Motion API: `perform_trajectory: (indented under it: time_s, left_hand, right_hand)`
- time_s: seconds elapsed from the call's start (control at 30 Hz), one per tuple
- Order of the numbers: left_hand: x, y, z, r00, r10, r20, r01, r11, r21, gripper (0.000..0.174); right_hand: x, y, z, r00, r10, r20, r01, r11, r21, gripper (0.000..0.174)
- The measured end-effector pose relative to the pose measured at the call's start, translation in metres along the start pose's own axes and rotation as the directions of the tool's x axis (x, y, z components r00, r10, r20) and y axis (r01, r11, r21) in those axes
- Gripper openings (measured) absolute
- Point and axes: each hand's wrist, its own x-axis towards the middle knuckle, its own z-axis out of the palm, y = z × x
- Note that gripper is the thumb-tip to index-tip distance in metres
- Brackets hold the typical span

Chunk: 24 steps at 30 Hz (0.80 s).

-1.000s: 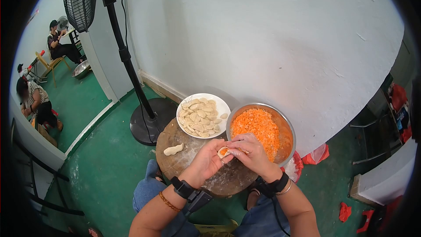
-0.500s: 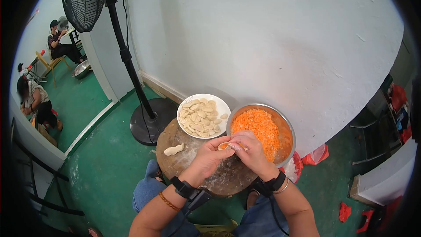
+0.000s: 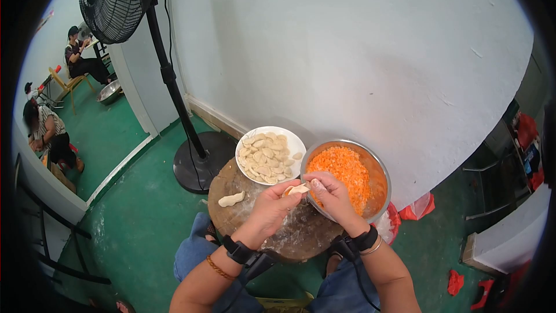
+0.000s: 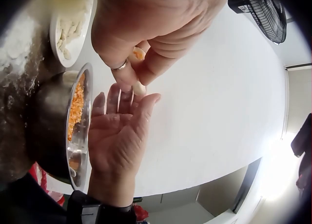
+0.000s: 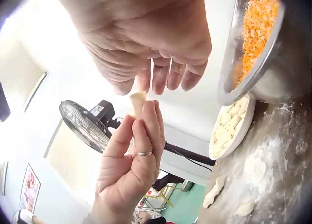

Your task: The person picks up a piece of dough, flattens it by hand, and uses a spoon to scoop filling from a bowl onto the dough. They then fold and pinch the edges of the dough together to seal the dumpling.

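Observation:
My left hand (image 3: 271, 207) pinches a dumpling (image 5: 137, 102) between thumb and fingers, over the floured round wooden block (image 3: 220, 181). Orange filling shows inside the pale wrapper in the left wrist view. My right hand (image 4: 117, 138) is at the dumpling's other end, fingers extended and spread, the fingertips close behind the wrapper. A metal bowl (image 3: 380, 188) of chopped orange filling (image 3: 341, 165) stands just beyond the right hand. Left of it is a white plate (image 3: 297, 140) with many folded dumplings (image 3: 266, 156). A strip of dough (image 3: 231, 199) lies on the block's left side.
A black standing fan (image 3: 119, 6) rises behind the block on the left. Red plastic bags (image 3: 418, 206) lie on the floor at right, by the white wall (image 3: 347, 52). Other people sit in the far room at left; one person (image 3: 49, 127) is bent forward.
My right fingers have opened and drawn slightly away from the wrapper, which they were pinching before. The left hand keeps holding the dumpling, now turned with its pale side showing.

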Motion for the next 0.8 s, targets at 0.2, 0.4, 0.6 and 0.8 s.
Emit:
perform_trajectory:
  time_s: [0.2,0.4,0.6,0.8]
  left_hand:
    - [-0.0085,0.0112,0.0048,0.999,0.000,0.036,0.000,1.000,0.014,0.033]
    - [-0.0092,0.0090,0.0025,0.998,0.002,0.055,-0.002,1.000,0.000,0.031]
    - [-0.0081,0.0093,0.0028,0.999,0.009,0.048,-0.009,1.000,0.005,0.032]
    - [-0.0075,0.0081,0.0034,0.999,0.015,0.042,-0.016,0.999,0.030,0.032]
  right_hand:
    - [-0.0044,-0.0039,0.0006,0.983,0.156,0.099,-0.174,0.961,0.216,0.029]
    - [-0.0029,-0.0010,0.0013,0.996,0.029,0.084,-0.039,0.992,0.120,0.021]
    - [-0.0032,-0.0034,0.0049,0.989,0.140,0.040,-0.146,0.966,0.214,0.013]
    - [-0.0044,0.0027,0.0043,0.989,0.147,0.002,-0.144,0.966,0.216,0.009]
